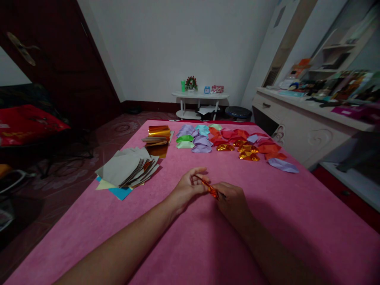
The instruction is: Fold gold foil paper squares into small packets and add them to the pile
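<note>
Pink tabletop (166,245): left fingers (199,170), right fingers (222,186) pinching one orange foil piece (213,192); two paper stacks (123,166).

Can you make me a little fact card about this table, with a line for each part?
Left hand: holds one end of the orange foil piece
Right hand: holds the other end
Table cover: pink
Left side: pile of grey sheets, shiny gold sheets
Further back: folded shapes in purple, green, red, gold
</note>
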Demonstrator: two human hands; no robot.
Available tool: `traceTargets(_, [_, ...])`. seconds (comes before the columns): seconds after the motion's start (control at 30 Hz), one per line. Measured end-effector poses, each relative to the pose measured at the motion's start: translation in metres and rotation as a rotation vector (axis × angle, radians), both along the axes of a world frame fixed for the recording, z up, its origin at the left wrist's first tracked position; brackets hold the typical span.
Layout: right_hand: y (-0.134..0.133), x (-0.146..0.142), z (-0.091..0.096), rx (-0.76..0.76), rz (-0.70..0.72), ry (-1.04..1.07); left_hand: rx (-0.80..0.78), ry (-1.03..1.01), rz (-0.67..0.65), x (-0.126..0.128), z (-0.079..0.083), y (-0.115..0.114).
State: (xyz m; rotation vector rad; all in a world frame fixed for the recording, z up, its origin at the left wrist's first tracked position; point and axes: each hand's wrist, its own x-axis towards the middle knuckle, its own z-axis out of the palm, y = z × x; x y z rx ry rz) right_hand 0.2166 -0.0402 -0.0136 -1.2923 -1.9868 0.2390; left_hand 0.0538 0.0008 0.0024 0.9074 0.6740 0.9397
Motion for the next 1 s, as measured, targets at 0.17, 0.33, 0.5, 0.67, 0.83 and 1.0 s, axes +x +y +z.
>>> traceTargets(0.17, [-0.006,-0.006,0.008,-0.059,-0.032,-0.061,0.072,0.084,0.164,0.001,-0.005,0.003])
traceTargets(0.33, [-0.009,-0.01,0.014,-0.073,-0.048,0.014,0.336,0.327,0.311,0.001,-0.003,0.002])
traceTargets(0.5, [-0.005,-0.009,0.008,-0.022,-0.136,0.069,0.466,0.366,0.307,0.004,-0.005,-0.003])
traceTargets(0.67, [-0.005,-0.009,0.007,0.053,-0.136,0.047,0.447,0.373,0.311,0.005,-0.004,-0.005])
traceTargets(0.83, [-0.005,-0.008,0.006,0.058,-0.123,0.048,0.518,0.466,0.271,0.006,-0.007,-0.005])
traceTargets(1.0, [-0.004,-0.005,0.007,0.053,-0.109,0.064,0.684,0.614,0.335,0.003,-0.004,-0.005])
